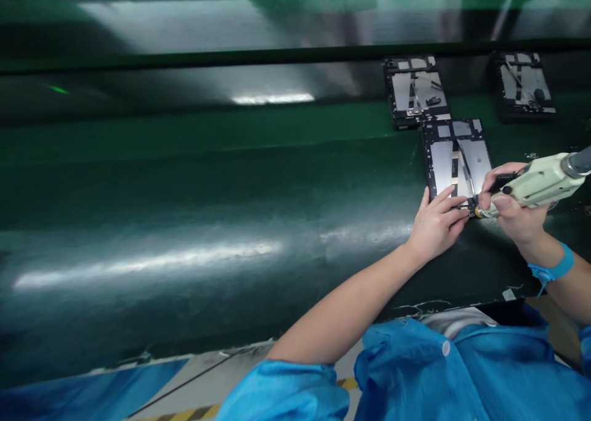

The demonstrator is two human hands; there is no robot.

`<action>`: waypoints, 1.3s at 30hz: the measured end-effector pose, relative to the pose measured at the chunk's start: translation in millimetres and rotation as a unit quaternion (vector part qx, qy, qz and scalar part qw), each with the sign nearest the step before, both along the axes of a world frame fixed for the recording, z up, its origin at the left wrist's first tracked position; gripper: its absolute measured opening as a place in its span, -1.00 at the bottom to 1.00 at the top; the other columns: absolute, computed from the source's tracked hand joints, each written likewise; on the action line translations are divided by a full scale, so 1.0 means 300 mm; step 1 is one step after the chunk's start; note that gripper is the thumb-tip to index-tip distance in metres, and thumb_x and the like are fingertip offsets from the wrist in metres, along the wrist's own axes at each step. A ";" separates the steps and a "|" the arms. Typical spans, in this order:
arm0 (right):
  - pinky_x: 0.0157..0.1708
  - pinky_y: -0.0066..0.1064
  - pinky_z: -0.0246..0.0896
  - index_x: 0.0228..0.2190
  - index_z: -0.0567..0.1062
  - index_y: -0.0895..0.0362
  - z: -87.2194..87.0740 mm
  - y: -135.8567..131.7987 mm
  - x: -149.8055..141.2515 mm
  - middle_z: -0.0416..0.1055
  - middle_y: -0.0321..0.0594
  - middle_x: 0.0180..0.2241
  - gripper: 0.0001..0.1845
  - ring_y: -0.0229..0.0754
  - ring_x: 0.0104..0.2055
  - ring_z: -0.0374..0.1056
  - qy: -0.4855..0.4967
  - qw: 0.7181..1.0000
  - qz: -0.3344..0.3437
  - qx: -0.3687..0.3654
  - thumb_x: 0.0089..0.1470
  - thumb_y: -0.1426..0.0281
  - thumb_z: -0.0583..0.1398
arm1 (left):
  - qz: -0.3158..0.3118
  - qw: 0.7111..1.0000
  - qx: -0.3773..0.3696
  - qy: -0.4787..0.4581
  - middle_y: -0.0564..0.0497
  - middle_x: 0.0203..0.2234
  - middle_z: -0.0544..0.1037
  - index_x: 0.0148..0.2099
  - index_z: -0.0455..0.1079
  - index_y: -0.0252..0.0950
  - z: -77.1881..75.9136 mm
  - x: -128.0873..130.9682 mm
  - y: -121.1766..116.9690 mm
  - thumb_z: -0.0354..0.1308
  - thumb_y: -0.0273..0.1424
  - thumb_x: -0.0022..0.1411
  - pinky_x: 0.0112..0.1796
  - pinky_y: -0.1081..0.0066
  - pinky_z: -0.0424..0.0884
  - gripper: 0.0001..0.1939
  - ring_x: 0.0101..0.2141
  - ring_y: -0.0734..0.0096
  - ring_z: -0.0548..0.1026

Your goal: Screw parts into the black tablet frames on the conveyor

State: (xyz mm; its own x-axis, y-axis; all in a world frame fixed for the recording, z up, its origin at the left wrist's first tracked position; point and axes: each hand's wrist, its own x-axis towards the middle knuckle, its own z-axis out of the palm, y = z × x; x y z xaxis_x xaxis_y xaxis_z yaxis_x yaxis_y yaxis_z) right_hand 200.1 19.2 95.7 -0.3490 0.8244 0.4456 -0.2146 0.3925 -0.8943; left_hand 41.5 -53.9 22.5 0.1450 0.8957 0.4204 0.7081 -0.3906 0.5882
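In the head view, a tablet-like device with its inside exposed (438, 162) lies flat on the green work surface, silver panels and dark strips showing. My left hand (438, 221) rests on its lower left edge, fingers stretched out over the frame. With my right hand (519, 215) I grip a pale green electric screwdriver (538, 181), which is tilted. Its tip meets the device's lower right corner, close to my left fingertips. The exact contact spot and any screw are too small to make out. A blue band (556, 264) circles my right wrist.
A similar opened device (401, 95) lies just behind the first, nearly touching it. Another one (505, 92) sits at the back right. The long green surface (184, 193) runs leftward, with a shiny raised strip (207, 88) behind. A white scrap (508, 295) lies near the front edge.
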 end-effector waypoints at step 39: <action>-0.61 -0.33 0.23 -0.30 0.52 0.05 -0.059 0.245 0.167 0.44 -0.38 -0.47 -0.71 -0.27 -0.64 0.29 -0.006 0.955 -0.285 0.083 0.04 0.18 0.43 | 0.001 1.000 -0.019 -0.003 -0.08 0.05 0.65 -0.11 0.62 -0.17 0.007 -0.011 -0.014 0.23 -0.41 0.40 0.34 -0.32 0.08 -0.87 0.28 0.04 0.44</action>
State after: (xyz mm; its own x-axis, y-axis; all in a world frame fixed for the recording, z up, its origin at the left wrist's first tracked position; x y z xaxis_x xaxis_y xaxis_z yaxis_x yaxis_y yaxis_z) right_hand 250.2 92.6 78.1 0.1293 0.8005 0.5853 0.0858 0.5790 -0.8108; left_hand 38.4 -58.2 24.7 0.1401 0.9112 0.3874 0.7055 -0.3664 0.6066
